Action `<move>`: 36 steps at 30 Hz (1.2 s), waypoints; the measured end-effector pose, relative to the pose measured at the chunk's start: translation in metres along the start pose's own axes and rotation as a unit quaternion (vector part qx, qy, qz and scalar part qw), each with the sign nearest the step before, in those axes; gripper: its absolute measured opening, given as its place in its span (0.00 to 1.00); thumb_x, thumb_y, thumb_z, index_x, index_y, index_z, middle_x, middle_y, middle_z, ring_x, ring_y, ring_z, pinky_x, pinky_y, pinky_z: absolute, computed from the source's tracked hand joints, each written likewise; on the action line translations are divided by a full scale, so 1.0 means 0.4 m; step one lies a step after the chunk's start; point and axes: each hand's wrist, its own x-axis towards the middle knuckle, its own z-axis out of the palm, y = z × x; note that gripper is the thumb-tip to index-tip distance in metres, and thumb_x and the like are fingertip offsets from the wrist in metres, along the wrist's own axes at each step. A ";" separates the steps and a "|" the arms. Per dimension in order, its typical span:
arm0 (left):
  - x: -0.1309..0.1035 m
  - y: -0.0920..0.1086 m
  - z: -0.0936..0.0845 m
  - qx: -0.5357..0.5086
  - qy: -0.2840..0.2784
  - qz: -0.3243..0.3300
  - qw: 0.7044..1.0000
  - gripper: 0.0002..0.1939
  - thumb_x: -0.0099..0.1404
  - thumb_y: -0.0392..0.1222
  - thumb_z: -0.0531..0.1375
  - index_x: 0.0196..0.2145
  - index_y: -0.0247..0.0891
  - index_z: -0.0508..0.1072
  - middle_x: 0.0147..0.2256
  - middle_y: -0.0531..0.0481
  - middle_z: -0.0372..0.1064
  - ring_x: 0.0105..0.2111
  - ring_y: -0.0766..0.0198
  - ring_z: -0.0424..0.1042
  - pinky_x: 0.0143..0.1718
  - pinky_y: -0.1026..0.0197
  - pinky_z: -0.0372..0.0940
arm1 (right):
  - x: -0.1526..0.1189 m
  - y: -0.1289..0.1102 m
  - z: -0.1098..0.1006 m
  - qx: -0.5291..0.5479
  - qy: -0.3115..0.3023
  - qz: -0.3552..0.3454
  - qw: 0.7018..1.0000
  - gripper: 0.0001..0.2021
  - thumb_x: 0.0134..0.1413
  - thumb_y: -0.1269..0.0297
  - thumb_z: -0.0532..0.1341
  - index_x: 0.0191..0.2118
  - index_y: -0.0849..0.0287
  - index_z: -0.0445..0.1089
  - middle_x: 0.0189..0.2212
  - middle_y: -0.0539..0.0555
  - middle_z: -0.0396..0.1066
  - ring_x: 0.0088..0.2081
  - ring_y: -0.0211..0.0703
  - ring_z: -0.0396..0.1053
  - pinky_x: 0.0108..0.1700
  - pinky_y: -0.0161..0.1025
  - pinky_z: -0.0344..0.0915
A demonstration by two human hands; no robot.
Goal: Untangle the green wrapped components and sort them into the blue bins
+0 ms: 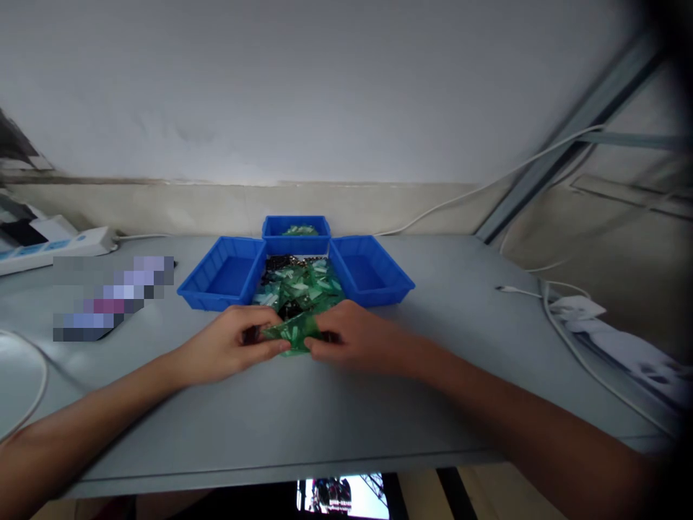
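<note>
At the left, the left hand (232,343) has its fingers bent nearly closed, thumb against the rest, on the left edge of the green bag (292,334). The bag is just above the table (227,426) or resting on it; I cannot tell which. To me it seems light, soft and rather slippery, so its edges are the good place to hold; what is inside may be fragile. The right hand (354,336) pinches the other edge, its inner fingertips hidden.

Around, again from the left: a power strip (86,244), a blurred flat thing (113,300), then the left tray (230,274). Next comes the pile (306,285), directly beyond the bag, with the back tray (295,245) behind. The right tray (371,271) stands beside it; these walls block the pile on three sides. Farther right runs a white cable (476,189), well apart from the hands.
</note>
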 end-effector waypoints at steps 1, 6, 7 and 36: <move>0.000 0.002 -0.001 -0.005 0.003 0.005 1.000 0.12 0.60 0.46 0.53 0.26 0.34 0.64 0.23 0.55 0.56 0.23 0.71 0.57 0.22 0.69 0.54 | -0.001 0.000 0.000 0.010 -0.015 0.008 1.000 0.12 0.49 0.67 0.52 0.17 0.63 0.57 0.14 0.44 0.54 0.18 0.27 0.50 0.20 0.30 0.44; 0.001 -0.005 -0.006 -0.072 0.009 -0.027 0.997 0.12 0.60 0.47 0.53 0.31 0.34 0.65 0.22 0.54 0.61 0.22 0.71 0.60 0.20 0.70 0.55 | -0.002 -0.006 0.000 0.050 -0.023 0.041 0.998 0.15 0.54 0.63 0.49 0.23 0.64 0.67 0.16 0.47 0.60 0.18 0.28 0.55 0.20 0.30 0.47; 0.002 -0.007 -0.008 -0.081 0.009 -0.037 0.996 0.12 0.60 0.47 0.53 0.29 0.33 0.66 0.21 0.55 0.60 0.21 0.72 0.59 0.20 0.70 0.55 | -0.001 -0.006 0.000 0.062 -0.018 0.046 0.997 0.16 0.55 0.63 0.49 0.25 0.63 0.69 0.16 0.47 0.62 0.18 0.29 0.56 0.21 0.30 0.48; -0.010 0.017 -0.006 0.043 0.092 0.047 0.994 0.15 0.61 0.45 0.52 0.21 0.34 0.59 0.20 0.56 0.54 0.21 0.72 0.57 0.20 0.71 0.54 | 0.011 0.005 0.020 -0.117 0.137 0.032 0.983 0.05 0.50 0.64 0.55 0.29 0.60 0.62 0.24 0.49 0.65 0.28 0.35 0.62 0.30 0.33 0.54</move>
